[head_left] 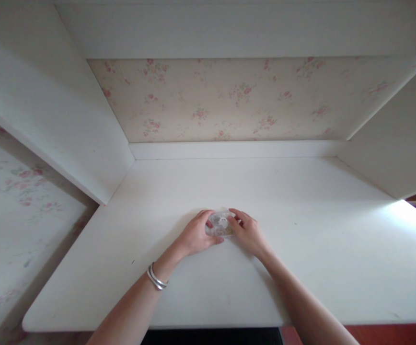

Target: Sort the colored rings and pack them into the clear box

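Observation:
A small clear plastic box (221,224) with little round pieces inside rests on the white desk top (301,249), near its middle. My left hand (196,235) curls round the box's left side, thumb and fingers closed on it. My right hand (247,232) grips its right side, fingers bent over the top edge. Both hands rest low on the desk. A silver bangle (156,278) circles my left wrist. What the pieces in the box are is too small to tell.
The desk sits in a white alcove with side panels (67,110) left and right and a shelf above. Floral wallpaper (229,100) covers the back wall. The desk's front edge (208,326) runs just below my forearms. Bright light falls on the right end.

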`<action>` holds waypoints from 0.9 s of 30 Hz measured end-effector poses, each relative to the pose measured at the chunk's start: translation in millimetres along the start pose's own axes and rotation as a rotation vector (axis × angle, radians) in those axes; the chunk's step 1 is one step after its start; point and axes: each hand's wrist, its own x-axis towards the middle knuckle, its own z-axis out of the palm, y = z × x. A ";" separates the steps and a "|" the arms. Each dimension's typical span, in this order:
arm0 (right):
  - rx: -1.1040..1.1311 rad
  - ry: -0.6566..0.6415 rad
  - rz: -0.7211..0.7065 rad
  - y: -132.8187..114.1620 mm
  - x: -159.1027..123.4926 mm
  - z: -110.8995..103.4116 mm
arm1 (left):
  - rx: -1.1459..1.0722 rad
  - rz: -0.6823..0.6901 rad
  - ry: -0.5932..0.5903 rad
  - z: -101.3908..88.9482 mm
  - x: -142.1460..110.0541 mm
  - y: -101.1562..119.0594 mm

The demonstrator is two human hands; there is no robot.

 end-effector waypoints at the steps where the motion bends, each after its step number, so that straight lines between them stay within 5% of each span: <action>1: 0.001 -0.004 0.008 0.5 1.1 0.3 | -0.008 -0.001 -0.002 0.3 -0.3 0.4; 27: 0.027 -0.021 0.001 6.1 3.8 -1.1 | -0.010 -0.032 -0.015 2.9 -4.8 3.4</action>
